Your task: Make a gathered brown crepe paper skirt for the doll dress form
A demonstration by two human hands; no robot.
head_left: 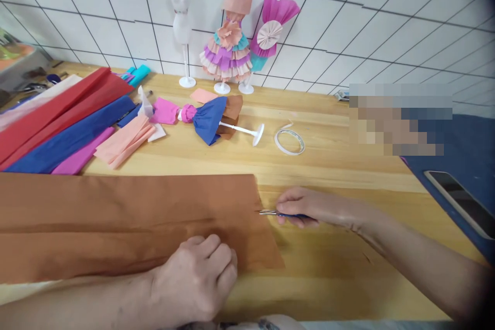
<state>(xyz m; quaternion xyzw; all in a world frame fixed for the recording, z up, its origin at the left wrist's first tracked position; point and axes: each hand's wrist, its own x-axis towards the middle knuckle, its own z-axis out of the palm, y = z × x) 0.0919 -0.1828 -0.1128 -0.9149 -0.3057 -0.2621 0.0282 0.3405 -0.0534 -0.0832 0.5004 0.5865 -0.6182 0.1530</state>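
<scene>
A wide sheet of brown crepe paper (127, 206) stretches across the front left of the table, with long creases along it. My left hand (203, 273) is closed at the sheet's near side, gripping the paper; its fingertips are hidden beneath the knuckles. Small scissors (268, 212) with a dark blue handle are held in my right hand (299, 207). Their blades meet the right edge of the sheet, about midway along that edge, and look nearly closed there.
Behind the sheet lies a small dress form (238, 128) in pink and blue paper, beside a tape roll (290, 142). Folded red crepe paper (62, 113) is piled left. Upright dress forms (181, 26) line the tiled wall. A phone (460, 201) rests on dark blue cloth at right.
</scene>
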